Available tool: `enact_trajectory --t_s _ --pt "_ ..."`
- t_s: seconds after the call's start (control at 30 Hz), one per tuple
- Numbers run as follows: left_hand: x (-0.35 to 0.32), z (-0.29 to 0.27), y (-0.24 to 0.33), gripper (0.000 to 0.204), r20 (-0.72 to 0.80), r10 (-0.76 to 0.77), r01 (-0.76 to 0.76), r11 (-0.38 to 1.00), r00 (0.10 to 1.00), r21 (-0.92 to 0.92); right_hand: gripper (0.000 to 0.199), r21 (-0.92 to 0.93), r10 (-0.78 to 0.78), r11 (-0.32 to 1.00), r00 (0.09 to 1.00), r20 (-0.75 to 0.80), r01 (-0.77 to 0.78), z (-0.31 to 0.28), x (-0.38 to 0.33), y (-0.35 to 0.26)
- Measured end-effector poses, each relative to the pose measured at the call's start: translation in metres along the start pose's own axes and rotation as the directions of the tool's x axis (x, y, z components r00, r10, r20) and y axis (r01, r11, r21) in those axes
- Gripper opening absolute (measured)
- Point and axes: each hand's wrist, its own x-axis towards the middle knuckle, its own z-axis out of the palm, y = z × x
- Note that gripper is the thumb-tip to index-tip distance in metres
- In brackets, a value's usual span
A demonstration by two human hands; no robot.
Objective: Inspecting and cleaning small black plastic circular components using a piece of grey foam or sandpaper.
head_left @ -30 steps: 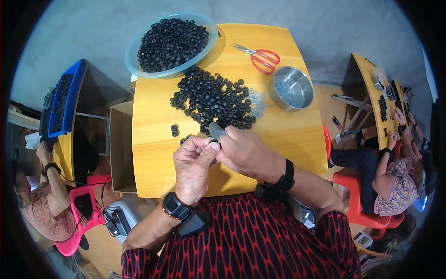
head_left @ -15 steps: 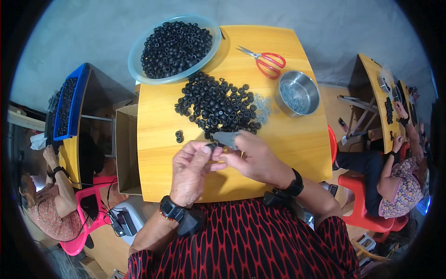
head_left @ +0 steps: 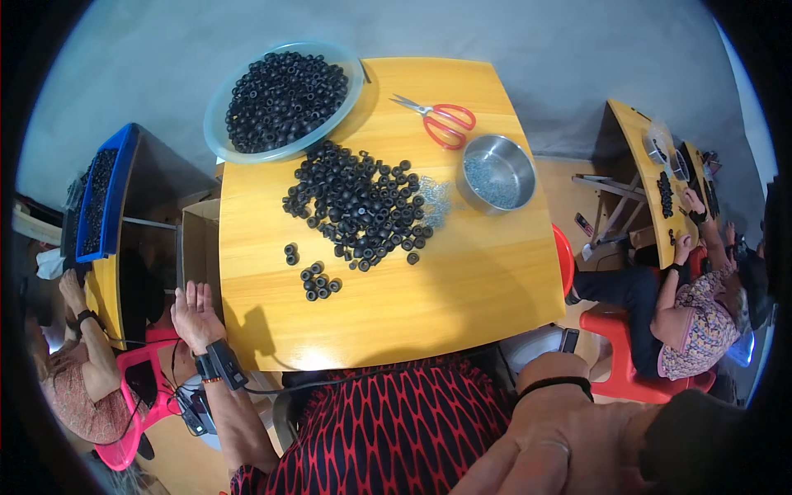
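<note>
My left hand [head_left: 196,318] is raised off the table's left front corner, near the cardboard box, fingers stretched out and nothing in it. Large and close at the lower right, my right hand [head_left: 536,437] is away from the table; its fingers run out of the lower edge, so whether it holds anything is hidden. On the yellow table [head_left: 396,322] lies a heap of small round black pieces [head_left: 355,202] with hollow centres. Several more black pieces [head_left: 318,282] form a small group nearer me, with a pair [head_left: 290,253] beside them. Small silvery metal pieces [head_left: 435,202] lie at the heap's right.
A wide translucent basin [head_left: 216,136] full of black pieces stands at the far left. Red-handled scissors [head_left: 445,124] and a steel bowl [head_left: 516,157] of silvery pieces are at the right. A cardboard box [head_left: 198,247] adjoins the table. People work at tables on both sides.
My hands have parted from their work at the table's front: the left moved left off the edge, the right came down right, close to the camera. The grey object at my right hand is out of sight.
</note>
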Motion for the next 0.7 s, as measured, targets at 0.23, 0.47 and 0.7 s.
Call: enact_trajectory --t_s 0.23,0.47,0.7 --pt "-0.072 0.019 -0.013 0.06 0.182 0.293 -0.336 0.895 0.939 0.294 0.065 -0.097 -0.039 0.995 0.999 -0.033 0.035 0.006 -0.006 -0.006" --pt "-0.122 0.031 -0.031 0.058 0.562 0.406 -0.685 0.539 0.721 0.49 0.063 -0.16 -0.078 0.985 0.996 -0.045 0.07 0.023 -0.023 -0.004" --pt "-0.123 0.037 -0.035 0.059 0.582 0.368 -0.68 0.515 0.725 0.522 0.062 -0.17 -0.137 0.978 0.988 -0.079 0.122 0.012 -0.02 -0.014"
